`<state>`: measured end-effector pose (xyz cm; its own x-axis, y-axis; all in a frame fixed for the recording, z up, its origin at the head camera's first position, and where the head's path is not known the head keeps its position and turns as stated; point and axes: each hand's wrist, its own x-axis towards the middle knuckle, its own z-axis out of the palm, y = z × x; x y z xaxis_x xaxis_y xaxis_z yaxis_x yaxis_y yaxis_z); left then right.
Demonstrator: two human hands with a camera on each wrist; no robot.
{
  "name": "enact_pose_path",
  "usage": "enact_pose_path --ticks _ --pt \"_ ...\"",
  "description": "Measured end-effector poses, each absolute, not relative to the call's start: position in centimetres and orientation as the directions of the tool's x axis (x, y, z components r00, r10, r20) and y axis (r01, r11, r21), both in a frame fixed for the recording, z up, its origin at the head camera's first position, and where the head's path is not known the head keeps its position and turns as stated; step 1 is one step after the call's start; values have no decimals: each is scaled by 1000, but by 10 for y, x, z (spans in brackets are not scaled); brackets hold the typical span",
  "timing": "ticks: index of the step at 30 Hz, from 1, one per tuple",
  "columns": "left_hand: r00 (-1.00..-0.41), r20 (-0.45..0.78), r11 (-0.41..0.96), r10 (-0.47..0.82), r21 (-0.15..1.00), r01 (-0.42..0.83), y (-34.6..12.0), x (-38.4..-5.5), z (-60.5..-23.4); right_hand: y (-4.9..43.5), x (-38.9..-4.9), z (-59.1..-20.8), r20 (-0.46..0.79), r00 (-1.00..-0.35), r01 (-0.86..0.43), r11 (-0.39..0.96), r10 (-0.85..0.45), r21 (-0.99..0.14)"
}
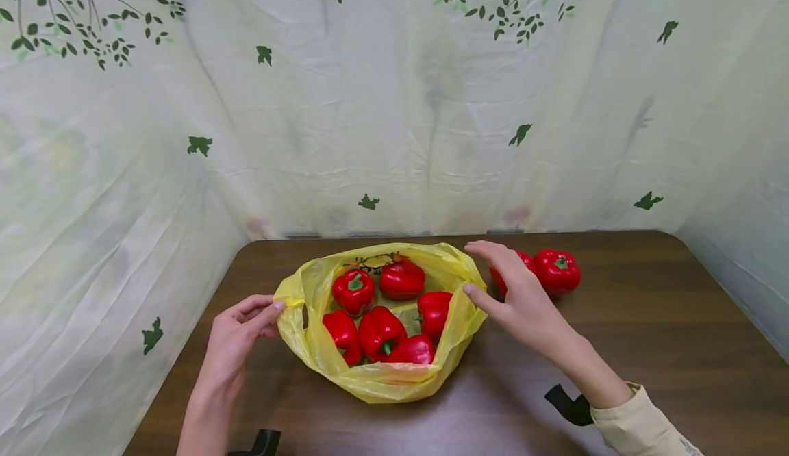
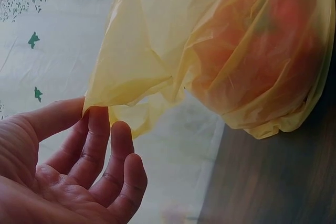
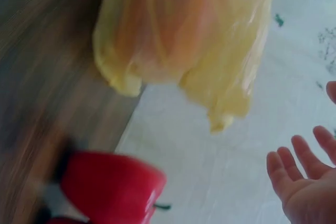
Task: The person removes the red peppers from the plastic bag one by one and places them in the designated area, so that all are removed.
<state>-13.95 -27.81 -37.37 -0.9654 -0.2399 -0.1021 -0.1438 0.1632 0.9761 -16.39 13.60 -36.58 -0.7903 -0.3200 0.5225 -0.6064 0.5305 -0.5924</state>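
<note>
A yellow plastic bag (image 1: 388, 384) stands with its mouth spread wide, and several red bell peppers (image 1: 377, 333) lie inside it. At the bag's left edge my left hand (image 1: 237, 333) pinches the rim by a handle loop between thumb and forefinger; in the left wrist view the other fingers of that hand (image 2: 100, 171) are loosely bent. My right hand (image 1: 520, 298) is beside the bag's right rim, fingers extended. The right wrist view shows this hand (image 3: 310, 182) with its fingers apart and nothing in them.
Two more red bell peppers lie on the table right of the bag: one (image 1: 557, 271) in plain sight, the other (image 1: 525, 259) partly behind my right hand. Pale curtains (image 1: 401, 134) with leaf prints surround the brown wooden table (image 1: 647, 319). Black straps (image 1: 567, 404) are near my wrists.
</note>
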Motion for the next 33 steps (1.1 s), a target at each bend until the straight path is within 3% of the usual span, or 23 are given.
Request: enact_pose_path --ticks 8,20,33 --pt "-963 -107 172 -247 973 -152 -279 -139 -373 103 -167 -369 511 -753 -657 437 -414 -615" --pt "-958 -119 174 -261 970 -168 -280 -140 -372 86 -181 -382 135 -788 -538 565 -601 -625" --pt "-960 -123 157 -252 973 -167 -280 -141 -374 92 -195 -398 -6 -785 -493 630 -619 -600"
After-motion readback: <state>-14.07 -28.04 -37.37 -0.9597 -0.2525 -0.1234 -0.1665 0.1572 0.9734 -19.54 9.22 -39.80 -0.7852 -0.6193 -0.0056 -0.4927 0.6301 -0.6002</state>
